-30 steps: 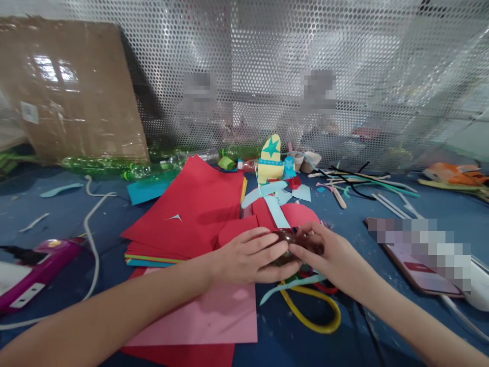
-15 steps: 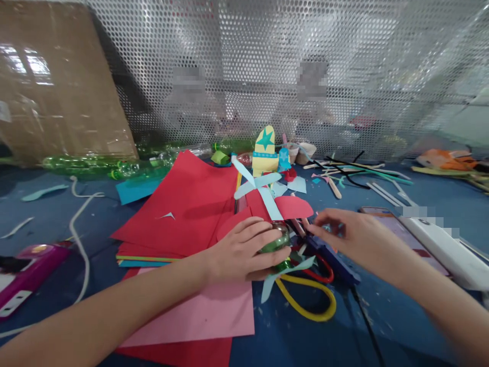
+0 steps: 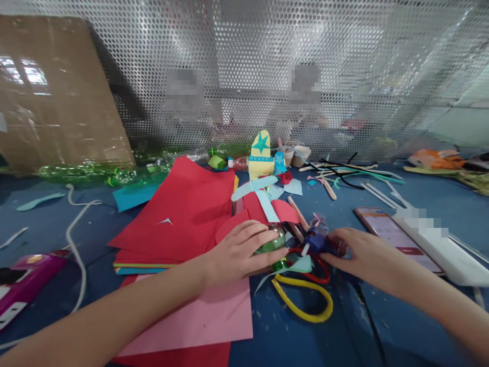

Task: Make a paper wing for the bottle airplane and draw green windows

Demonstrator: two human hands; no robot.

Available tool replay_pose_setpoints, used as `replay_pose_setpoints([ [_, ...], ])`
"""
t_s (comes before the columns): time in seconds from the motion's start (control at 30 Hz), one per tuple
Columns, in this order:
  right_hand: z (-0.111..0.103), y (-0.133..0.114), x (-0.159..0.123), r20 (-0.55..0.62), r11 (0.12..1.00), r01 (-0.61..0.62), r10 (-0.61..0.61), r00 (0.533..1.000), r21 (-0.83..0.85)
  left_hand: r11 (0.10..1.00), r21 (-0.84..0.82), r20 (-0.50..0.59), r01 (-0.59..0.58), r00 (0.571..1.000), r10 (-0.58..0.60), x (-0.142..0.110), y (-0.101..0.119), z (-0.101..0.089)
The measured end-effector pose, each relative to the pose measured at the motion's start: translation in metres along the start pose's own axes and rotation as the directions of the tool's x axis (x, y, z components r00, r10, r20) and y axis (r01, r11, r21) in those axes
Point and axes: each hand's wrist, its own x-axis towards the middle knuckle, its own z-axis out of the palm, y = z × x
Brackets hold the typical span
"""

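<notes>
My left hand (image 3: 244,250) is closed round a small green plastic bottle (image 3: 277,239) lying on its side. Red paper wings (image 3: 284,211) and pale blue paper strips (image 3: 267,204) are on the bottle, and a pale blue paper piece (image 3: 300,266) sits at its cap end. To the right, my right hand (image 3: 346,252) grips a dark blue hot glue gun (image 3: 316,240), its pale nozzle pointing left toward the bottle. The fingers partly hide its handle. Beneath lie a yellow loop (image 3: 323,313) and a red loop, possibly scissor handles.
Red paper sheets (image 3: 179,204) are stacked left, with pink paper (image 3: 214,321) in front. A phone (image 3: 397,239) and a white device (image 3: 428,250) lie right. Green bottles (image 3: 76,173), a yellow paper rocket (image 3: 261,148) and sticks stand or lie behind, before a perforated metal panel (image 3: 252,61).
My right hand has closed on the glue gun and lifted and turned it, so its nozzle now points left. The paper strips on the bottle have shifted; my left hand stays on it.
</notes>
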Motion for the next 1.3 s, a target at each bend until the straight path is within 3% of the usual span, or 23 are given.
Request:
replay_pose_setpoints([
  [0.1,-0.009,0.009,0.003,-0.058,0.999,-0.051,0.051,0.997,0.016,1.0,-0.001,0.007,0.024,1.0,-0.024,0.001,0.0,-0.001],
  [0.3,-0.014,0.025,0.014,-0.078,0.992,-0.074,0.082,0.994,0.1,0.99,0.093,-0.112,0.105,0.989,-0.094,0.002,0.002,-0.005],
  [0.57,-0.023,0.029,0.013,0.186,0.92,-0.031,-0.046,0.982,0.391,0.96,0.145,-0.215,0.241,0.955,-0.207,-0.005,0.001,0.001],
  [0.73,-0.032,0.025,0.007,0.278,0.873,-0.065,-0.083,0.957,0.484,0.962,0.136,-0.203,0.237,0.957,-0.207,-0.006,-0.001,0.003],
  [1.0,-0.006,0.021,0.012,0.193,0.868,-0.105,0.012,0.981,0.485,0.963,0.174,-0.182,0.204,0.968,-0.172,-0.003,0.001,0.0],
  [1.2,0.001,0.029,0.019,0.067,0.943,-0.183,0.171,0.983,0.278,0.973,0.138,-0.169,0.185,0.972,-0.161,-0.004,0.0,0.001],
  [1.3,0.004,0.036,0.021,0.069,0.965,-0.183,0.173,0.983,0.19,0.965,0.118,-0.178,0.235,0.961,-0.212,-0.006,-0.003,0.002],
])
